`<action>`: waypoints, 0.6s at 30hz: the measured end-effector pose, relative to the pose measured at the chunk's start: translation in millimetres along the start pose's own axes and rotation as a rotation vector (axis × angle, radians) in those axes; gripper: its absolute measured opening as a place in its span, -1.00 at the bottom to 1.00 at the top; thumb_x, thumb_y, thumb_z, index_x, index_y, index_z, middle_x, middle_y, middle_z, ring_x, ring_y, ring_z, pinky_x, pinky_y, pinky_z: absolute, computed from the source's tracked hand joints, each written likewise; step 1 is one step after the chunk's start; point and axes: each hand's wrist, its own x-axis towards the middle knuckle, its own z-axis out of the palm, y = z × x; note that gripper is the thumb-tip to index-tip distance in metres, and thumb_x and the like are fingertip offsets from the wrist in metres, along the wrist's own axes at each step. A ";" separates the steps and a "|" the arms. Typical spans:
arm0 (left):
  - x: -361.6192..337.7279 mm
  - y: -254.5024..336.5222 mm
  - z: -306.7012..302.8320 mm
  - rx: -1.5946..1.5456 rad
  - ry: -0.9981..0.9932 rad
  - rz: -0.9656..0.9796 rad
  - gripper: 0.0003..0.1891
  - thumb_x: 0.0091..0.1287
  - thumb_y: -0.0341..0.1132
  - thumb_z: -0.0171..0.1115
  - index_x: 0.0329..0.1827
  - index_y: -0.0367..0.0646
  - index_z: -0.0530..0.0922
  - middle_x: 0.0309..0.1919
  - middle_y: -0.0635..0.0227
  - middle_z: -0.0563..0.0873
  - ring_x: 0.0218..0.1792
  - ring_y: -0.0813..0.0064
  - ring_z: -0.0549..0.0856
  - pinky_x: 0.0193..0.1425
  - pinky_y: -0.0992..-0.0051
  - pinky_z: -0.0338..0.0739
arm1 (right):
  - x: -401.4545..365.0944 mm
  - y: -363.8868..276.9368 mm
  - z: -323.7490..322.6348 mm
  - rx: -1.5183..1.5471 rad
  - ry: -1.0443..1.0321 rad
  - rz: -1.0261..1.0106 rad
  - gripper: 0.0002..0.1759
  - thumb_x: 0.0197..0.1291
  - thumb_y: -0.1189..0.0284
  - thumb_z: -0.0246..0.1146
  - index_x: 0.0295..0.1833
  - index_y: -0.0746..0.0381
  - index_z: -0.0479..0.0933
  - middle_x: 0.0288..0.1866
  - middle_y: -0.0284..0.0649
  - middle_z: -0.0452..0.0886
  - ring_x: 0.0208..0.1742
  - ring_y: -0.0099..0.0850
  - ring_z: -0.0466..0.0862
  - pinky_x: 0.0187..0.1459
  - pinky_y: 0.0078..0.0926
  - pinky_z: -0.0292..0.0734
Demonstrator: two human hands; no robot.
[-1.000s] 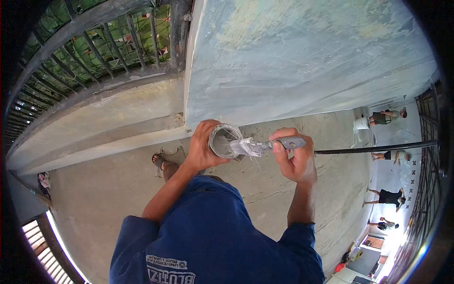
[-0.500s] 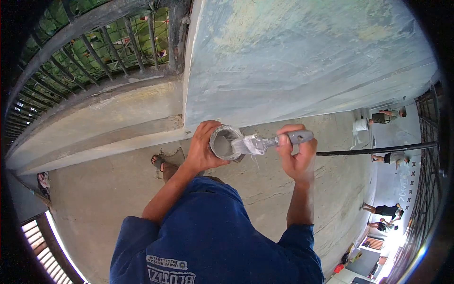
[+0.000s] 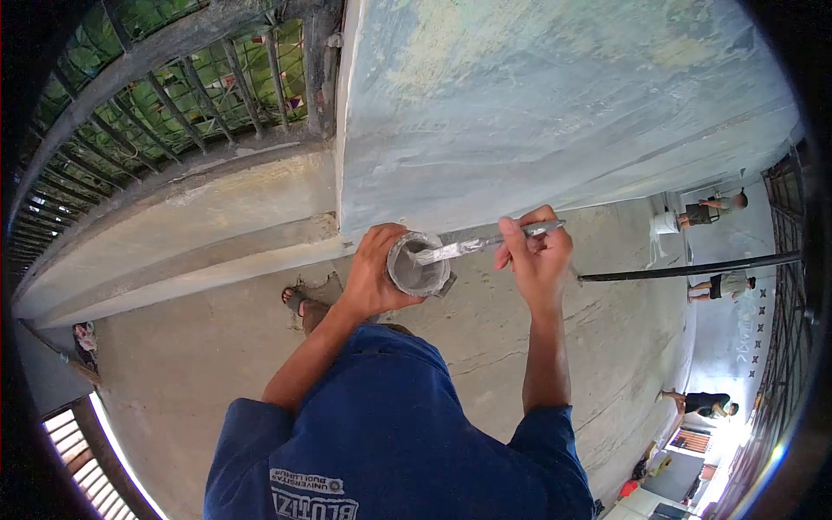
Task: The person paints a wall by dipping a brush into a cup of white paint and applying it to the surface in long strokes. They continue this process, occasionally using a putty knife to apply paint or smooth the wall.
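— Now we are wrapping our left hand (image 3: 374, 270) firmly around a small round tin (image 3: 419, 267), with grey paint crusting its rim, just in front of the streaky blue-grey wall (image 3: 537, 113).

— And our right hand (image 3: 537, 257) is pinching the brush (image 3: 475, 246) by its flat grey handle.

— Half a second ago its wet bristles were splaying outside the rim; now they are dipping inside the tin, above the rough concrete floor (image 3: 217, 347).

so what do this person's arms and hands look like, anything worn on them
Both the left hand and right hand are bare: no gloves, no watch or rings that show. Blue sleeves end about the elbows, forearms uncovered below.
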 end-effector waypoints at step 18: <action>-7.9 2.2 2.9 0.009 0.008 -0.041 -0.06 -0.35 -0.11 0.75 0.24 -0.26 0.63 0.23 0.03 0.67 0.31 -0.11 0.61 0.43 -0.02 0.54 | -8.8 -7.9 -4.8 -0.086 0.059 -0.105 -0.64 0.42 0.49 0.48 -0.38 0.26 0.45 -0.61 -0.30 0.62 -0.60 -0.64 0.63 -0.57 -0.62 0.47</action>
